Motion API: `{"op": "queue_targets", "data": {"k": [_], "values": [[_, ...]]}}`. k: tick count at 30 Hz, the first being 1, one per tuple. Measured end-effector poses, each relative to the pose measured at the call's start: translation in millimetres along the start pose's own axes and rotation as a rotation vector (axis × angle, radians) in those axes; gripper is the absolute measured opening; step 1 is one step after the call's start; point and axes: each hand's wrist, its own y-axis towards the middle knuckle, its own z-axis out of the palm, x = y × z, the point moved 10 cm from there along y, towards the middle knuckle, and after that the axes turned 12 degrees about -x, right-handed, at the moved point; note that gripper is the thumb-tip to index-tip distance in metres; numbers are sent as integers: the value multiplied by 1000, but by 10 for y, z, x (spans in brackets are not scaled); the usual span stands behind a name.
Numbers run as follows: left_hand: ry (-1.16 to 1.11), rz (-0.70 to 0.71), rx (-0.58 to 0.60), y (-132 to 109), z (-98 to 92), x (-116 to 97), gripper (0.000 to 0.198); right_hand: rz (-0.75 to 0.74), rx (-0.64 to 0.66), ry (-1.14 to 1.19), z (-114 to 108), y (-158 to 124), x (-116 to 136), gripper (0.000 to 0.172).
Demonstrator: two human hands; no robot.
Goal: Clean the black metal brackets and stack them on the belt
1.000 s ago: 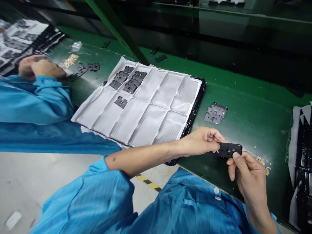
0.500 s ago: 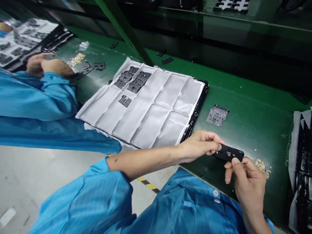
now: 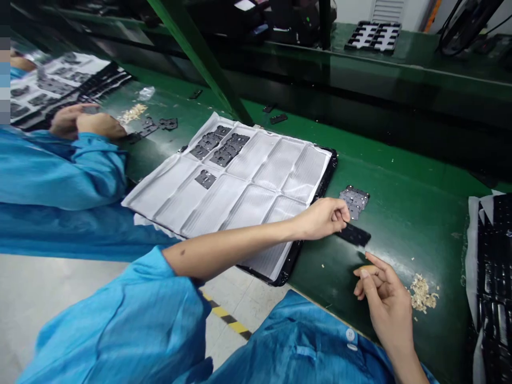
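Note:
My left hand pinches the end of a flat black rectangular plastic part, held over the green bench. My right hand is apart from that part, its fingers loosely curled and spread with nothing in them. Just beyond my left hand lies a small overlapping pile of thin dark plates with cutouts. Left of my hands, a tray lined with white sheet has shallow compartments; several similar plates lie in its far left compartments and one plate nearer.
Pale small scraps lie right of my right hand. Stacked black trays stand at the right edge. A green post rises behind the tray. At left a co-worker's hands work beside another tray stack.
My right hand has let go of the black part and drawn back. My left hand has moved the part slightly left and away from me. The view has tilted up a little.

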Motion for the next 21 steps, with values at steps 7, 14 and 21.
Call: {"op": "queue_targets", "data": {"k": [7,14,21], "values": [[398,121,-103,324,-146,123,12,-11,17,-25,-36,3,-126,40],[574,218,-136,386,-241,15,14,-40,3,-9,-22,7,-195,43],[727,305,-125,1578,-41,-494,12,-219,-150,-65,-39,17,-223,39]]}}
